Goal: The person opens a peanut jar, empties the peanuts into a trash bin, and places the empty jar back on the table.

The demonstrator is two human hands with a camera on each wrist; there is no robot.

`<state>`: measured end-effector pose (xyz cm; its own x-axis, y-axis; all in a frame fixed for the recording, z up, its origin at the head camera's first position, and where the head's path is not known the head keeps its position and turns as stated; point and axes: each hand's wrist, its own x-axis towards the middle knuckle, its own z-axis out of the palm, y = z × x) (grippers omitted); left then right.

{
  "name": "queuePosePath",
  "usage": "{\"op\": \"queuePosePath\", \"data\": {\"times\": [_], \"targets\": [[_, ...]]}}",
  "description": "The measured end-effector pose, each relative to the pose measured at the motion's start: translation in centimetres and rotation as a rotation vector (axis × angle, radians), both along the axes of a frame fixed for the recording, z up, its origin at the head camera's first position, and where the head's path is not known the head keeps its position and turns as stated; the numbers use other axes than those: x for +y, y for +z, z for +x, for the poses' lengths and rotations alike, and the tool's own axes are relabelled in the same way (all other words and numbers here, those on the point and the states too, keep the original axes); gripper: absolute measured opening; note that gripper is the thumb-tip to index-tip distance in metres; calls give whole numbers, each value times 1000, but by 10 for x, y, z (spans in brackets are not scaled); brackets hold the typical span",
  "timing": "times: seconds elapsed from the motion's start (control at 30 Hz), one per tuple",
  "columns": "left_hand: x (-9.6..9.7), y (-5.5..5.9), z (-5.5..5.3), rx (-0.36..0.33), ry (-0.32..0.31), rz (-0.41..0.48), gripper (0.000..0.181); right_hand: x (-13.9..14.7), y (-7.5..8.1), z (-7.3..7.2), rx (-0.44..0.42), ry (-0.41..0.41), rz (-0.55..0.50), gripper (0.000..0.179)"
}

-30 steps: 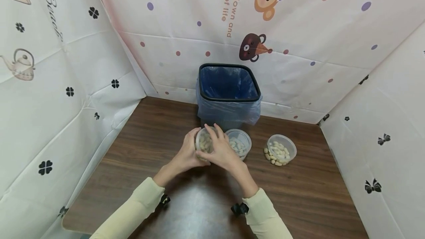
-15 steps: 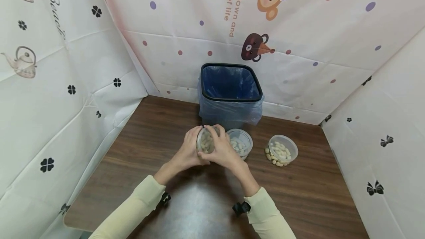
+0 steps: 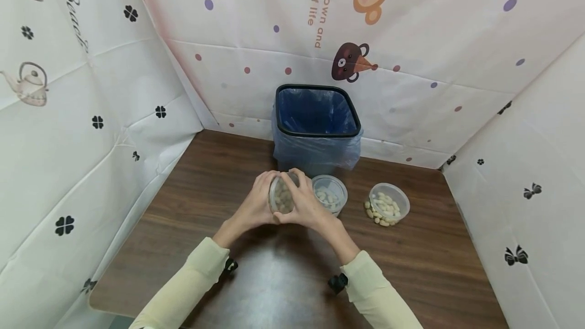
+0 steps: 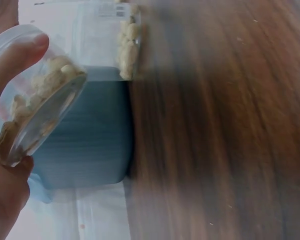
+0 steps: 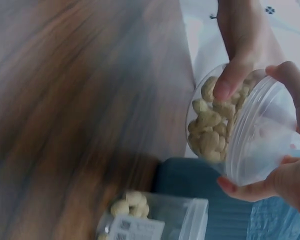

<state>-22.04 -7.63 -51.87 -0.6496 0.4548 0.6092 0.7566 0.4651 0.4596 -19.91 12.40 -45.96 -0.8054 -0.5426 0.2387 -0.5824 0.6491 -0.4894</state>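
Note:
In the head view a clear round plastic jar point(image 3: 282, 196) of peanuts in their shells is held between both hands. My left hand point(image 3: 256, 204) grips its left side. The right hand point(image 3: 307, 206) spans it from the right, fingers and thumb spread around its rim. In the right wrist view the jar point(image 5: 255, 135) is tilted above the table, with peanuts point(image 5: 210, 125) gathered towards its base. Whether a lid sits on its ringed rim I cannot tell. Close beside the right hand stands a second clear jar point(image 3: 335, 182) with peanuts in it.
Farther right stands a third clear container point(image 3: 402, 197) with peanuts. A blue bin point(image 3: 315, 154) with a bag liner and black rim stands behind the jars. All rest on a brown wooden table point(image 3: 439, 248), with printed white cloth point(image 3: 247, 95) hanging around it.
Both hands keep their hold on the jar, which stays in nearly the same place and looks slightly more tilted. The right forearm has shifted a little to the right.

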Motion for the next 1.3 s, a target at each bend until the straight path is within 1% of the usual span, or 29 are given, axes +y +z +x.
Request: {"op": "queuePosePath", "data": {"times": [0.1, 0.17, 0.27, 0.33, 0.37, 0.5, 0.6, 0.67, 0.77, 0.83, 0.87, 0.9, 0.97, 1.03, 1.1, 1.13, 1.2, 1.3], "targets": [[1, 4, -1, -54, 1, -14, 113, 3, 1, -5, 7, 50, 1, 101], [1, 7, -2, -61, -5, -13, 112, 5, 1, -7, 6, 77, 9, 101], [2, 9, -2, -27, -8, -6, 111, 8, 2, -8, 0, 88, 14, 99], [3, 11, -1, 4, 1, -15, 110, 9, 3, -8, -8, 73, -3, 98], [3, 13, -1, 22, 13, -26, 111, 9, 3, -7, -12, 62, -22, 97], [5, 21, 1, 79, 64, -84, 104, 5, 7, -5, -33, 16, -92, 101], [6, 26, 4, 128, 94, -120, 111, 1, 11, -5, -105, -32, -121, 105], [7, 28, 6, 143, 108, -130, 114, -2, 15, -4, -191, -95, -148, 108], [7, 28, 9, 161, 116, -142, 113, -4, 20, -3, -321, -192, -198, 110], [7, 27, 9, 176, 121, -150, 112, -5, 20, -3, -370, -232, -224, 111], [6, 26, 9, 190, 124, -156, 111, -5, 20, -2, -377, -239, -233, 111], [6, 26, 9, 206, 128, -164, 111, -5, 19, -2, -377, -238, -238, 110], [5, 25, 8, 229, 136, -171, 111, -7, 15, -1, -348, -229, -259, 109], [4, 24, 6, 247, 147, -182, 110, -9, 11, 0, -298, -215, -274, 108], [3, 22, 4, 248, 152, -196, 108, -10, 6, 0, -260, -202, -272, 108], [3, 22, 3, 238, 148, -204, 108, -10, 3, 0, -240, -192, -268, 107], [1, 22, 0, 191, 119, -218, 109, -10, -1, -2, -190, -153, -238, 105], [-2, 22, -5, 67, 41, -216, 113, -8, -6, -4, -103, -60, -155, 101]]}}
